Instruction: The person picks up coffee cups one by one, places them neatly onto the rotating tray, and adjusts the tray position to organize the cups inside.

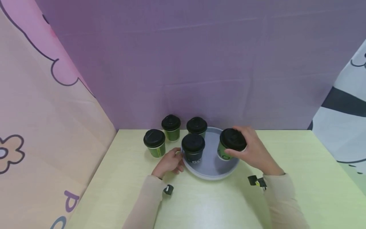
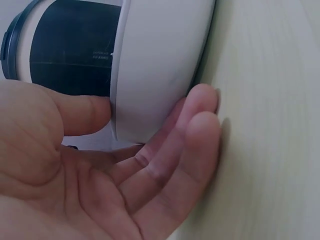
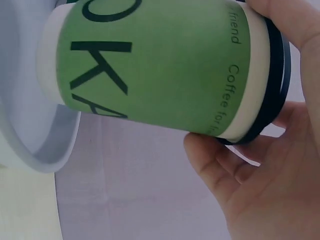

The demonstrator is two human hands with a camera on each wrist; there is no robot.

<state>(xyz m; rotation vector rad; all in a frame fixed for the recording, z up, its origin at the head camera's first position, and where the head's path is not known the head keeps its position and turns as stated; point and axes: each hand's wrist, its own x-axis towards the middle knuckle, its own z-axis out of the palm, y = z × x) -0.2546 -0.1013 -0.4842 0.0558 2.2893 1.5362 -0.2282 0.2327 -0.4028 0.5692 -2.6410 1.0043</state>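
My right hand [image 1: 253, 149] grips a green paper coffee cup [image 1: 224, 152] near its black lid, thumb and fingers on opposite sides. In the right wrist view, dark letters mark the green cup [image 3: 160, 65]. It stands over the right part of a round grey tray [image 1: 213, 170]; whether its base touches is unclear. At the tray's left edge, my left hand [image 1: 170, 163] holds the rim. The left wrist view has the thumb on the tray's edge [image 2: 155, 65] and fingers curled against its outer side. A dark cup [image 1: 193, 156] with a black lid sits on the tray beside that hand.
Two green lidded cups, one nearer [image 1: 157, 149] and one farther [image 1: 172, 134], stand on the pale table [image 1: 120, 190] left of the tray. Another lidded cup [image 1: 197, 125] is behind the dark one, its base hidden. A purple cloth wall [image 1: 186, 63] rises behind the table.
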